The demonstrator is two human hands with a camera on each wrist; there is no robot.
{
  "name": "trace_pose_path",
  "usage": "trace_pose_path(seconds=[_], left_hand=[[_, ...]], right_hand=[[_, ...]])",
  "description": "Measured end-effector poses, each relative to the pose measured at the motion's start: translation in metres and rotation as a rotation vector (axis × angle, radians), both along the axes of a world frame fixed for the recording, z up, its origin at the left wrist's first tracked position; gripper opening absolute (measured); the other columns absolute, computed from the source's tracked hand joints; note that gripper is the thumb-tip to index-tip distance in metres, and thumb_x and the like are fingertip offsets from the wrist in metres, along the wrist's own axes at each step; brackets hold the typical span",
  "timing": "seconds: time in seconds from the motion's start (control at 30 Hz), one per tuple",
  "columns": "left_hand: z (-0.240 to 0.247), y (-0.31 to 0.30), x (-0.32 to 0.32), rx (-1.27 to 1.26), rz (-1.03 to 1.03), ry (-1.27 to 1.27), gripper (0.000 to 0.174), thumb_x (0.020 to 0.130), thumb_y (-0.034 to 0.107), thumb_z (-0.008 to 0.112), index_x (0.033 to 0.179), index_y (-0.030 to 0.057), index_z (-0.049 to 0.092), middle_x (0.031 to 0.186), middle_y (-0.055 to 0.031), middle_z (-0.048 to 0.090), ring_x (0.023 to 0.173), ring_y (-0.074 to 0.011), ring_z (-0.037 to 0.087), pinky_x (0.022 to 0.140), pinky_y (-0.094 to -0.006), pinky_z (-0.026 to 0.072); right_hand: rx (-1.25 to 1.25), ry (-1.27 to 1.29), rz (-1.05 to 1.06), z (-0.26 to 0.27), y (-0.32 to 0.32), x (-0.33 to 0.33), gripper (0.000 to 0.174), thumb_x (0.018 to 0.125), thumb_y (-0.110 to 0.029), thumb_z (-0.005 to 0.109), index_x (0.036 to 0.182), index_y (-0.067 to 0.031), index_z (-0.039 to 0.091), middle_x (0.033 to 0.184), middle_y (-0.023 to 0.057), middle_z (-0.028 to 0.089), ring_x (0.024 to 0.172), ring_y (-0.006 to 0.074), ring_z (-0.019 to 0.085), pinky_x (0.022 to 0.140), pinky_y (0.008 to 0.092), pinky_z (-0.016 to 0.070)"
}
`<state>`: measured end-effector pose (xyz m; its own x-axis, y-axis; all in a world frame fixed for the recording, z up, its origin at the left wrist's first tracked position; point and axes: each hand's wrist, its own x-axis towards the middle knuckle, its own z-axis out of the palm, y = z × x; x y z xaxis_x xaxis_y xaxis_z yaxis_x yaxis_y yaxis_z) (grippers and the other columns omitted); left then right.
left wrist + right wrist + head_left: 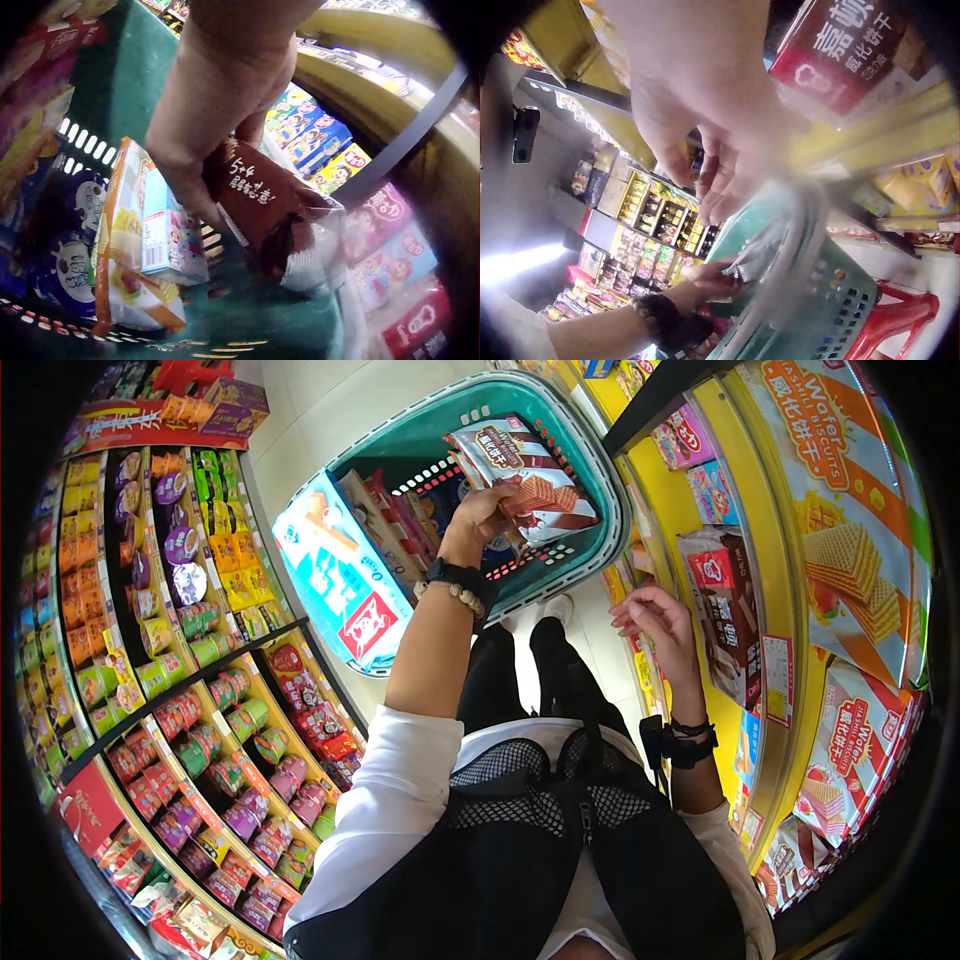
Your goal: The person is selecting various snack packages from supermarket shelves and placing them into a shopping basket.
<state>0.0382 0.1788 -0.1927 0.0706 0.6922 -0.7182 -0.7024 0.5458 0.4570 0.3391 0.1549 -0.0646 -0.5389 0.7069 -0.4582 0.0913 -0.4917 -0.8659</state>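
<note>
My left hand (483, 512) grips a brown-and-white bag of wafer biscuits (535, 485) by its near edge, over the green shopping basket (575, 420). In the left wrist view the brown side of this bag shows handwritten-style lettering, and fingers curl round its edge. Inside the basket lie an orange-and-white wafer bag (120, 240), a small light-blue box (166, 232) and dark-blue round packs (67, 270). A large light-blue box (335, 575) leans at the basket's left end. My right hand (660, 622) hangs in the air beside the yellow shelf, its fingers loosely bent around nothing.
On the right, yellow shelves (735, 660) carry brown wafer bags (722, 605), pink and blue boxes, and larger wafer bags (860, 530). Rows of cup and snack packs (190, 730) fill the left shelves. A red stool (900, 311) stands below the basket.
</note>
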Motion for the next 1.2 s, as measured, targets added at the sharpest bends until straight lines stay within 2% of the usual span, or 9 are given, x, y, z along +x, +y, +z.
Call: trace_pose_path(seconds=[0.1,0.23,0.43,0.6,0.67,0.77,0.9,1.13,1.2], left_hand=[[-0.033,-0.007,-0.006,0.054,-0.019,-0.048,0.033,0.083,0.007,0.051,0.116,0.0049,0.048,0.112,-0.0128,0.056,0.093,-0.0298,0.057,0.075,-0.0504,0.0467],[-0.067,-0.007,-0.002,-0.037,0.143,0.145,0.017,0.075,0.007,0.060,0.091,-0.0008,0.059,0.077,-0.0124,0.062,0.059,-0.0245,0.060,0.054,-0.0387,0.0523],[-0.037,0.007,0.010,-0.425,-0.390,1.200,0.046,0.071,0.035,0.066,0.096,-0.0030,0.061,0.093,-0.0193,0.064,0.084,-0.0284,0.065,0.065,-0.0363,0.0520],[-0.053,0.015,0.001,-0.479,-0.464,0.921,0.051,0.074,0.043,0.059,0.105,0.0024,0.060,0.105,-0.0163,0.062,0.100,-0.0289,0.059,0.082,-0.0358,0.0473],[-0.043,0.007,0.003,-0.258,-0.394,0.969,0.043,0.075,0.038,0.061,0.104,0.0063,0.061,0.091,-0.0155,0.064,0.074,-0.0271,0.065,0.056,-0.0364,0.0525],[-0.075,0.007,-0.007,-0.382,-0.463,1.215,0.044,0.075,0.040,0.061,0.105,0.0072,0.061,0.089,-0.0162,0.064,0.074,-0.0257,0.065,0.054,-0.0360,0.0530],[0.026,0.014,0.025,-0.587,-0.592,1.504,0.061,0.070,0.049,0.061,0.106,-0.0004,0.055,0.111,-0.0178,0.058,0.101,-0.0285,0.059,0.082,-0.0365,0.0477],[0.185,-0.058,0.066,0.590,-0.512,1.367,0.030,0.083,0.025,0.056,0.106,0.0057,0.057,0.093,-0.0148,0.063,0.083,-0.0332,0.061,0.069,-0.0352,0.0469],[0.224,-0.091,0.075,0.581,-0.698,1.421,0.027,0.081,0.024,0.059,0.098,0.0035,0.061,0.090,-0.0164,0.063,0.080,-0.0325,0.062,0.067,-0.0378,0.0475]], right_hand=[[-0.001,0.022,0.019,-0.002,-0.001,0.002,0.013,0.088,-0.011,0.051,0.093,0.0002,0.053,0.085,0.0091,0.062,0.076,0.0138,0.061,0.065,0.0243,0.0483],[-0.015,0.032,0.051,0.000,-0.001,0.003,0.013,0.088,-0.012,0.052,0.093,0.0001,0.053,0.086,0.0092,0.062,0.076,0.0134,0.060,0.066,0.0243,0.0482],[-0.020,0.047,0.056,-0.004,-0.002,0.004,0.014,0.088,-0.012,0.052,0.093,0.0003,0.053,0.086,0.0093,0.062,0.078,0.0138,0.060,0.066,0.0246,0.0485],[-0.034,0.051,0.064,-0.005,-0.004,0.003,0.014,0.088,-0.012,0.052,0.093,0.0003,0.053,0.086,0.0097,0.062,0.078,0.0146,0.060,0.066,0.0249,0.0486],[-0.025,0.056,0.065,-0.007,-0.004,0.002,0.014,0.088,-0.012,0.052,0.093,0.0003,0.053,0.086,0.0098,0.062,0.078,0.0148,0.060,0.066,0.0249,0.0486],[-0.042,0.054,0.070,-0.006,-0.008,0.002,0.014,0.088,-0.013,0.052,0.093,0.0001,0.053,0.086,0.0100,0.062,0.077,0.0144,0.061,0.066,0.0250,0.0485],[-0.036,0.044,0.078,0.000,-0.015,0.000,0.013,0.088,-0.013,0.053,0.093,-0.0004,0.052,0.086,0.0095,0.062,0.077,0.0132,0.060,0.066,0.0242,0.0483],[0.012,0.053,-0.059,0.013,-0.058,0.003,0.017,0.088,-0.018,0.055,0.094,-0.0011,0.054,0.084,0.0073,0.063,0.074,0.0131,0.062,0.064,0.0251,0.0501],[0.043,0.008,-0.124,0.020,-0.080,0.008,0.018,0.088,-0.018,0.055,0.094,-0.0013,0.055,0.084,0.0075,0.063,0.072,0.0127,0.062,0.063,0.0248,0.0504]])
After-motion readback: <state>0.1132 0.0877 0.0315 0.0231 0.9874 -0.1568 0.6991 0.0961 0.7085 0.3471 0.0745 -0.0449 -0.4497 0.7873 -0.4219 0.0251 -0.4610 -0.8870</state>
